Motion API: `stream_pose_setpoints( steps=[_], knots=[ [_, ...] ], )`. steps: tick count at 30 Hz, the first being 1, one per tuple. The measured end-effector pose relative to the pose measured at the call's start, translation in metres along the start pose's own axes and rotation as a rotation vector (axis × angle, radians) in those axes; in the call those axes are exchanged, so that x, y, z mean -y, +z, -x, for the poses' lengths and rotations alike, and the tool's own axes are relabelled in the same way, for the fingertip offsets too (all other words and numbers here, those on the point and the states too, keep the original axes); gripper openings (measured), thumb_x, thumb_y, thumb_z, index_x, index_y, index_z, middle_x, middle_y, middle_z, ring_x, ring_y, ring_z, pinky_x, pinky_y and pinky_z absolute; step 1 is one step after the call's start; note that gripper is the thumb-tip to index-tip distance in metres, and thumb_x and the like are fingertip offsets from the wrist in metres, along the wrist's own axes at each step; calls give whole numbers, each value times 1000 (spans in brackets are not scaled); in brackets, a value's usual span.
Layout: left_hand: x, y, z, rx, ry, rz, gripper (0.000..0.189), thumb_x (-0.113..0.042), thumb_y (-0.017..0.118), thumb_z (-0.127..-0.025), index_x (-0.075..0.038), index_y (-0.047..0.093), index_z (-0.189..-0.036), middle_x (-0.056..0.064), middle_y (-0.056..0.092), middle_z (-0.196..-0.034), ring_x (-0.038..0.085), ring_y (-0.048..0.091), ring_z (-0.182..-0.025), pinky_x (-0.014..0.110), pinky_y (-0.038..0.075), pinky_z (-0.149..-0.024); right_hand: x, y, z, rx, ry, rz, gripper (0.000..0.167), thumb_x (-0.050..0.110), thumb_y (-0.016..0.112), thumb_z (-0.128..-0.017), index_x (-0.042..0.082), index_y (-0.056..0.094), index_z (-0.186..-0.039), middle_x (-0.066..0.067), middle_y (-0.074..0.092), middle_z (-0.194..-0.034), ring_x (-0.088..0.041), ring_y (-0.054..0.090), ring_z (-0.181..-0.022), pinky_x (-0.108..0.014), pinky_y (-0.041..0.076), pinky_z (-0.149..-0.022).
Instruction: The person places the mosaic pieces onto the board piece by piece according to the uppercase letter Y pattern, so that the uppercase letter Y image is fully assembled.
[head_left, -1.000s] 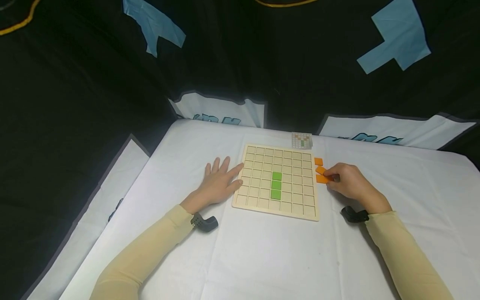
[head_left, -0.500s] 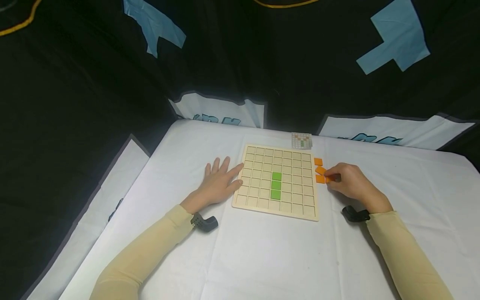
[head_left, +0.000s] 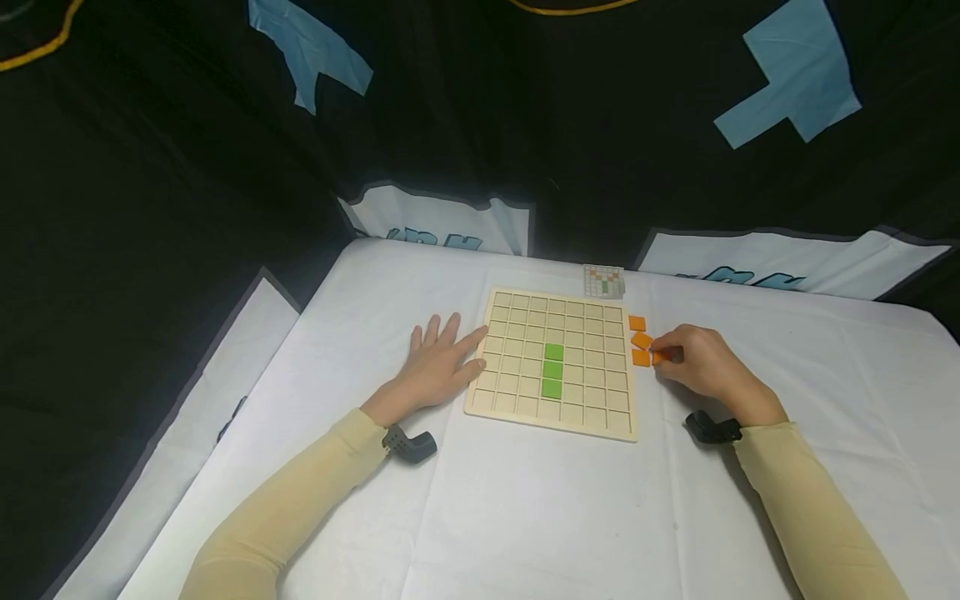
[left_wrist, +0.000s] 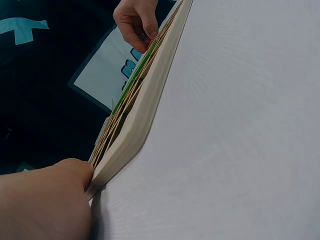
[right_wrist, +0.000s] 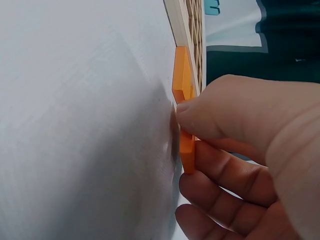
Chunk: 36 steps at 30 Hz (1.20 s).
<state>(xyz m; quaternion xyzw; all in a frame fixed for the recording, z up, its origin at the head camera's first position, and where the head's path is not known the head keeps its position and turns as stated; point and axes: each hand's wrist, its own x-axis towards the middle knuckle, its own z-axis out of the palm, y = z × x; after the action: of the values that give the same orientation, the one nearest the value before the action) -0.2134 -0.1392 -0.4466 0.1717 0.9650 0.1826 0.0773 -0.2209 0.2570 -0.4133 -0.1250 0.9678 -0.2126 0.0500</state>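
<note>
- Your right hand (head_left: 701, 362) has its thumb and fingers curled in close, pinching an orange tile (right_wrist: 187, 152) low against the cloth, right of the board.
- Your left hand (head_left: 431, 371) lies flat with fingers spread, gripping nothing; its thumb and index finger touch the board's left edge.
- Three other orange tiles (head_left: 637, 323) sit in a near-to-far row between your right hand and the board.
- The gridded wooden board (head_left: 600, 362) rests flat, with three green tiles (head_left: 552, 371) in one column of its cells.
- A small gridded card (head_left: 603, 282) lies just beyond the board's far edge, toward its right.
- Under everything, a white cloth (head_left: 540, 508) covers the table, lightly creased.
- Beyond the table, black curtains (head_left: 525, 125) enclose the far and left sides, with white panels (head_left: 442, 221) bearing blue lettering low down and pieces of blue tape (head_left: 802, 71) higher up.
</note>
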Motion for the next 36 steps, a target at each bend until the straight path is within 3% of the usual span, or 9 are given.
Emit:
stream_pose_setpoints(
  steps=[36],
  knots=[
    [0, -1, 1, 5, 6, -20, 62, -50, 40, -106, -26, 29, -162, 26, 10, -170, 53, -3, -156, 72, -1, -122, 4, 1, 1, 14, 37, -1, 32, 4, 72, -87, -7, 73, -116, -23, 69, -110, -29, 57, -90, -41, 53, -83]
  ],
)
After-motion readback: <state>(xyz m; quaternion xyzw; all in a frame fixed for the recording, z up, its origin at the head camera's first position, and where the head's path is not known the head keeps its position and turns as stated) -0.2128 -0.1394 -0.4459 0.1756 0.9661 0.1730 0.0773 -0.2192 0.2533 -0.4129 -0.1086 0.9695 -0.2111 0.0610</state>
